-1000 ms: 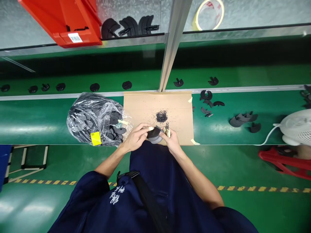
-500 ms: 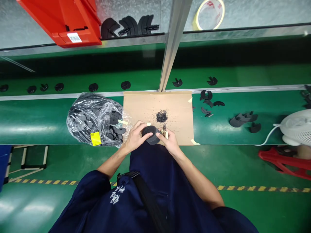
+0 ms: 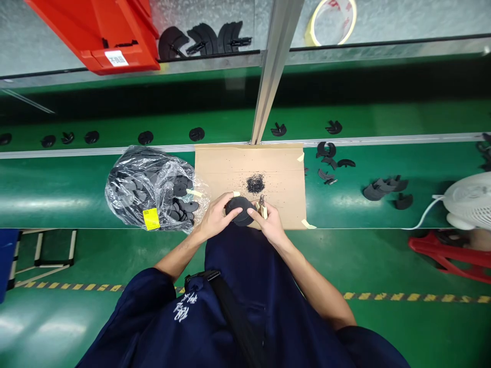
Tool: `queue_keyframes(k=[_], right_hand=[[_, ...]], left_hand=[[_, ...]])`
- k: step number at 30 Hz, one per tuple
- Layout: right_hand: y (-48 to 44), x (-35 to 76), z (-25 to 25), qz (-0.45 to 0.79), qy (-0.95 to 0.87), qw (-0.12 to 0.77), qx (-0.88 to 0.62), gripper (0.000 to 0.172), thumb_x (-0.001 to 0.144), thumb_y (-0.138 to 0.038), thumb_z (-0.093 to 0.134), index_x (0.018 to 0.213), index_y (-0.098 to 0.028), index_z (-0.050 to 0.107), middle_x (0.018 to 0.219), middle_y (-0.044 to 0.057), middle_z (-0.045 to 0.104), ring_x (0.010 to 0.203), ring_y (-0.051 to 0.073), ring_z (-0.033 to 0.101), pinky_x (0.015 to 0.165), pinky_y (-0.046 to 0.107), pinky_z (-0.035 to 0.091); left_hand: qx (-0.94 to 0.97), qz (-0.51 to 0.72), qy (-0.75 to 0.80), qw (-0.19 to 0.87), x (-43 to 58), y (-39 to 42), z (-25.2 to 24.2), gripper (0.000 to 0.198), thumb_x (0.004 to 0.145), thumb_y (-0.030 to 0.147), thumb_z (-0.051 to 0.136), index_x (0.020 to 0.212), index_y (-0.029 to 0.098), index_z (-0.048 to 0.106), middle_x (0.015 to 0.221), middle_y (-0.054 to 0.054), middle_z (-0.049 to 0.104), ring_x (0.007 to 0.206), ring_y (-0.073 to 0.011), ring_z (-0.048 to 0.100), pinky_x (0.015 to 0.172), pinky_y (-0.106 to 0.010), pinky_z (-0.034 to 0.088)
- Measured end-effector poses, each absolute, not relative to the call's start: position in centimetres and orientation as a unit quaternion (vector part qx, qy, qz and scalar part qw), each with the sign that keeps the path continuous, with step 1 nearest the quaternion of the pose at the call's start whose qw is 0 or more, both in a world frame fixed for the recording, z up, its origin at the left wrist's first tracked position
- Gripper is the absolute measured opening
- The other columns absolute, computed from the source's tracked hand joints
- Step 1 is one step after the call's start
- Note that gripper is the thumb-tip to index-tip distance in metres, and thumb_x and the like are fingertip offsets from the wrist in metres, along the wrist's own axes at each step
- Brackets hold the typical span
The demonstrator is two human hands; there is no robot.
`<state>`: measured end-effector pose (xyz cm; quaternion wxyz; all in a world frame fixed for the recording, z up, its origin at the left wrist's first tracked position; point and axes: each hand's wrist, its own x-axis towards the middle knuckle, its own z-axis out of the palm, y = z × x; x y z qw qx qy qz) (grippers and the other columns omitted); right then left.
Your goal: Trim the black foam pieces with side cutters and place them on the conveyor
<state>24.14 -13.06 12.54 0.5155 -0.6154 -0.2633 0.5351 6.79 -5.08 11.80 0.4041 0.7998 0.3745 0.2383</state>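
Over the near edge of a cardboard sheet (image 3: 218, 163), I hold black round plastic discs (image 3: 238, 209), which overlap each other. My left hand (image 3: 215, 219) grips them from the left, thumb on top and fingers around the rim. My right hand (image 3: 271, 224) has its thumb against their right edge. Small nippers (image 3: 262, 200) with a metal tip and pale wrapped handles are also in that hand, pointing away from me. Just beyond my hands lies a pile of tiny black scraps (image 3: 255, 183) on the cardboard.
A clear plastic bag (image 3: 130, 166) of black discs sits left of the cardboard. Loose curved black pieces (image 3: 330, 162), stacked pieces (image 3: 378, 190) and a white fan (image 3: 470, 197) are to the right. Behind run a metal post (image 3: 274, 76) and a green belt (image 3: 169, 134) carrying black parts.
The discs in my hands have turned slightly, showing a flatter, darker face. The black parts on the far belt have shifted a little to the left.
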Motion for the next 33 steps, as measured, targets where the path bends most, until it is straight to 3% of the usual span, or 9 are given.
queue_keyframes(k=[11, 33], right_hand=[[-13.01, 24.33, 12.59, 0.528, -0.276, 0.513, -0.618, 0.050, 0.066, -0.067, 0.082, 0.082, -0.022, 0.066, 0.074, -0.001, 0.058, 0.068, 0.015, 0.047, 0.071, 0.031, 0.046], [-12.96, 24.58, 12.75, 0.535, -0.272, 0.509, -0.617, 0.048, 0.068, -0.064, 0.082, 0.081, -0.022, 0.064, 0.072, -0.002, 0.055, 0.067, 0.015, 0.046, 0.066, 0.029, 0.043]], left_hand=[[0.764, 0.195, 0.384, 0.480, 6.88, -5.05, 12.18, 0.038, 0.099, 0.041, 0.059, 0.130, 0.020, 0.062, 0.128, -0.011, 0.072, 0.114, -0.0247, 0.071, 0.097, -0.035, 0.059], [0.711, 0.226, 0.389, 0.540, 7.33, -5.41, 11.72, 0.035, 0.098, 0.046, 0.062, 0.122, 0.020, 0.066, 0.123, -0.010, 0.073, 0.113, -0.0235, 0.071, 0.098, -0.035, 0.059]])
